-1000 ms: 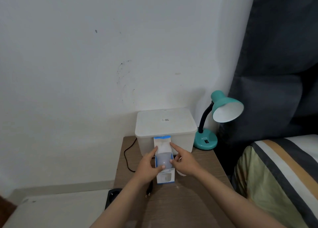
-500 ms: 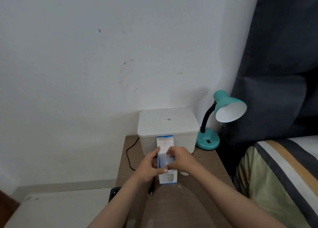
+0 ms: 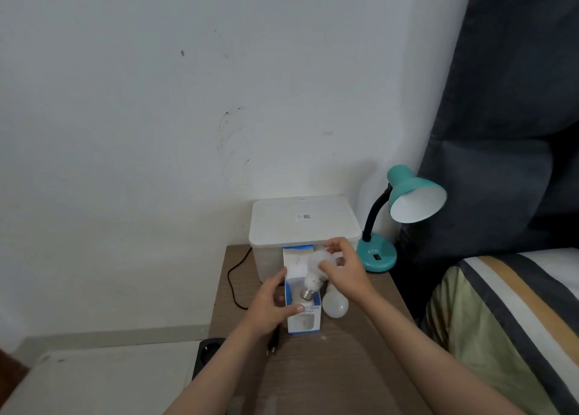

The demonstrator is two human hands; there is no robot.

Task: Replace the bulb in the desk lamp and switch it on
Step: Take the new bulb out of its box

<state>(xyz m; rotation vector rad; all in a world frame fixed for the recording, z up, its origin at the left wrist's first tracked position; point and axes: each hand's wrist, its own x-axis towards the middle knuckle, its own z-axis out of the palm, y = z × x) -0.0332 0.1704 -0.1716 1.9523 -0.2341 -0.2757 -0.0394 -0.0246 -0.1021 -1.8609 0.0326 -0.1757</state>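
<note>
A teal desk lamp [image 3: 404,207] stands at the back right of the wooden nightstand [image 3: 344,361], its shade facing right and showing no bulb. My left hand [image 3: 269,305] grips a blue and white bulb box [image 3: 304,314] that stands upright with its flap open. My right hand [image 3: 341,267] holds a white bulb [image 3: 315,273] by its globe, just above the box, metal screw base pointing down. A second white bulb [image 3: 335,303] lies on the nightstand right of the box.
A white lidded plastic bin [image 3: 300,223] sits against the wall behind the box. A black cord [image 3: 233,276] runs down the nightstand's left side, with a plug [image 3: 273,342] near my left wrist. A striped bed [image 3: 513,314] is on the right, dark curtain behind the lamp.
My right hand has pulled the white bulb up out of the box; its screw base now shows above the opening. The second bulb beside the box is now uncovered.
</note>
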